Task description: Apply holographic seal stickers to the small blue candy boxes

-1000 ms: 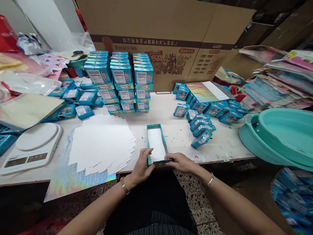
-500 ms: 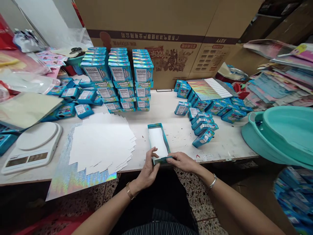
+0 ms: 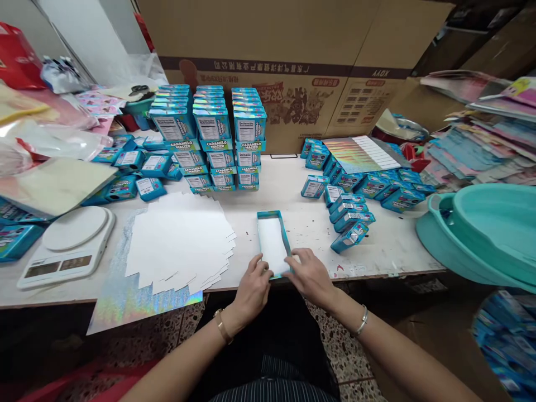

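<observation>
A shallow blue tray box [image 3: 272, 215] with a white inside lies at the table's front edge, its long side pointing away from me. My left hand [image 3: 252, 285] grips its near left corner, fingers curled over the wall. At the near right corner my right hand [image 3: 309, 273] pinches the wall between thumb and fingers. The tray's near end is partly hidden by both hands. Left of it lies a fanned pile of white card sheets [image 3: 180, 240] on a shiny holographic sheet [image 3: 113, 301]. Several small blue candy boxes [image 3: 349, 237] stand to the right.
Filled blue display trays [image 3: 218, 145] are stacked at the back, before a large cardboard carton [image 3: 268, 33]. A white scale [image 3: 75, 229] and loose blue boxes [image 3: 151, 188] are at left. Turquoise basins [image 3: 435, 245] and piled packaging [image 3: 464, 145] occupy the right side.
The tray's near end wall, visible upright between my hands before, is now mostly covered by them. My right hand has moved up and closer in on the near right corner.
</observation>
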`<state>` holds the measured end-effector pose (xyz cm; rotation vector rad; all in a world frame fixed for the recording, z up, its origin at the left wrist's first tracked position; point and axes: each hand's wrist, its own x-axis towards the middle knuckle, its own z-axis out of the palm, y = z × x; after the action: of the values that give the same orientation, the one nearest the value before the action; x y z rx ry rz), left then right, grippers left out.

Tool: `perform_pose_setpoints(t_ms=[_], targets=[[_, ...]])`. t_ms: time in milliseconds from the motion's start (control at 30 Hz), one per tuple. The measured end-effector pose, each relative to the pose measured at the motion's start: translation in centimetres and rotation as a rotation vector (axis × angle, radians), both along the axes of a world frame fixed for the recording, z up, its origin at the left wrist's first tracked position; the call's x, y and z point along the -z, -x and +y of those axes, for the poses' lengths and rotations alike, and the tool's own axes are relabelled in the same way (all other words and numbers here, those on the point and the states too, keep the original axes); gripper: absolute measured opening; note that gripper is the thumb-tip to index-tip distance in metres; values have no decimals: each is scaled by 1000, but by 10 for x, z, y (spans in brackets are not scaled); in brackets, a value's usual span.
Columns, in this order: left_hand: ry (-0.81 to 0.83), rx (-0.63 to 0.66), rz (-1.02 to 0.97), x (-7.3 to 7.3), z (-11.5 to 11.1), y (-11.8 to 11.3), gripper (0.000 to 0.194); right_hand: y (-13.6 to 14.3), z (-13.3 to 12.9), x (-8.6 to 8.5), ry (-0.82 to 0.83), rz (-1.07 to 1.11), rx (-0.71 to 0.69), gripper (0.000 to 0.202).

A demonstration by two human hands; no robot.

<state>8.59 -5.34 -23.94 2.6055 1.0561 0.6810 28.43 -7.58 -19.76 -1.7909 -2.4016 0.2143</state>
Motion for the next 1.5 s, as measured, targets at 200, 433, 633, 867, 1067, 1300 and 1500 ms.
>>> perform_pose_setpoints(t_ms=[200,433,633,867,1067,1300,1500], targets=[[104,-1,315,-30,4,-15,31,8,3,1,123,-179,-229,17],[221,62,339,-37,16,-21,35,8,15,-3,243,-118,-227,18],[260,85,359,-38,20,-20,31,9,29,-10,315,-150,-301,17],[244,98,460,-48,34,-19,31,22,29,-4,234,-86,-205,15],[134,44,484,-50,52,-21,34,-25,4,-17,-51,115,-97,47],[133,-48,396,-45,63,-33,36,-148,4,-28,-208,-280,237,75],[185,72,449,-45,62,-30,27,-177,22,-29,-149,-295,201,26]])
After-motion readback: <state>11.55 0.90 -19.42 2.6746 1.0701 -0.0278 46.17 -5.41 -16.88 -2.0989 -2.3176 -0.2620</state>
